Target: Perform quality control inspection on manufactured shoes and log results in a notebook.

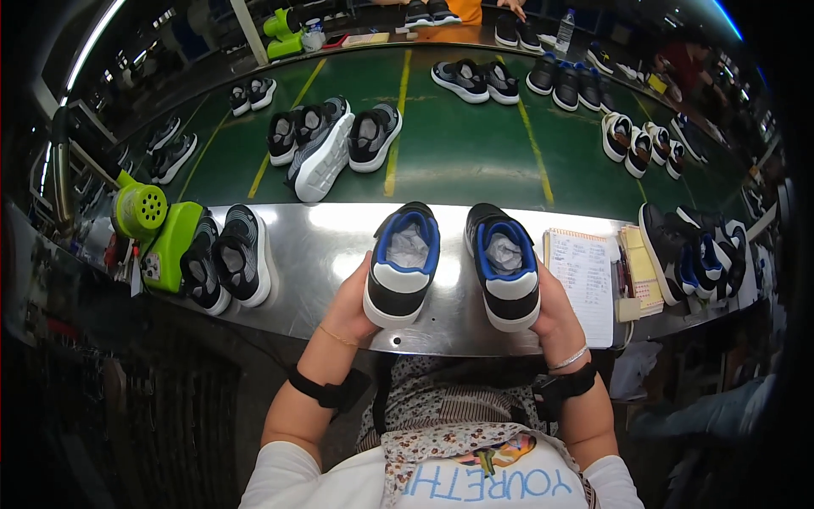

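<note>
Over the metal bench (331, 242) I hold a pair of black and white sneakers with blue linings, heels toward me. My left hand (349, 307) is wrapped round the outer side of the left sneaker (400, 293). My right hand (555, 307) grips the outer side of the right sneaker (510, 293). Crumpled white paper (408, 246) fills the left one, and similar paper (504, 253) sits in the other. The two shoes stand apart with a gap between them. My fingertips are mostly hidden behind the shoes.
A green conveyor belt (458, 153) carries several pairs of sneakers beyond the bench. Left of me are grey-black sneakers (242, 259) and a lime-green device (174, 242). A written notebook (581, 276) and more sneakers (691, 254) lie right. Across the belt, a person in orange (454, 30) works.
</note>
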`<state>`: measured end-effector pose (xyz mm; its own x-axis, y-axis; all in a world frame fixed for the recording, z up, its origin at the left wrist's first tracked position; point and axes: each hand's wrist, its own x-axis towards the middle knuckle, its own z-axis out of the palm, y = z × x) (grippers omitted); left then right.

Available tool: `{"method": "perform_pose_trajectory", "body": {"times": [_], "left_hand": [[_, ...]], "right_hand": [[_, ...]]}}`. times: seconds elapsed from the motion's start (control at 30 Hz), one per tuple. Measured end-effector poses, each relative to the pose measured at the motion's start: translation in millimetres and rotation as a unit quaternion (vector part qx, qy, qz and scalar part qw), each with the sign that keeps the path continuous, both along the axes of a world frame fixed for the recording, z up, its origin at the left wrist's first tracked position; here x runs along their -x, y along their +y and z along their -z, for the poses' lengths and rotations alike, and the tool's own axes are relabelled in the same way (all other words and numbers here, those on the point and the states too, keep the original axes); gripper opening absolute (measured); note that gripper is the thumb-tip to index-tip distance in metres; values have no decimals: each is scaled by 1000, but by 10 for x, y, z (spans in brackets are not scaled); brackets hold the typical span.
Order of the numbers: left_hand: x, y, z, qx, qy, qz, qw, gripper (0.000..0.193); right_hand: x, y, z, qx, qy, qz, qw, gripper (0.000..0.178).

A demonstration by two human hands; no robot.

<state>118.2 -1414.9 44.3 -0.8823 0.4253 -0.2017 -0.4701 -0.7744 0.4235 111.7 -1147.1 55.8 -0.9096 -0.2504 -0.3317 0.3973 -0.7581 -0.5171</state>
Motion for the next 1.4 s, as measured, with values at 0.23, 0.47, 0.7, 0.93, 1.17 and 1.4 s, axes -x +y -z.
{"method": "perform_pose_trajectory", "body": {"times": [0.23,0.47,0.7,0.93,1.17,1.4], "left_hand": [[52,389,-186,-105,-22,-46,993,34],[117,379,-45,-114,-21,-31,993,44],[-14,107,519,611,236,-147,741,41],[-352,163,383,501,152,-118,844,48],[-373,-42,451,386,132,-107,907,43],[-351,-472,508,697,273,-252,613,18]], "right_hand": [[105,-402,-40,85,18,12,996,33],[85,-490,-92,43,26,28,998,43],[82,-44,-75,-760,265,24,593,33],[-299,-498,-1001,-786,438,-214,381,43],[-236,-450,-446,-797,474,-188,324,47],[328,-2,-833,-835,439,-132,304,47]]}}
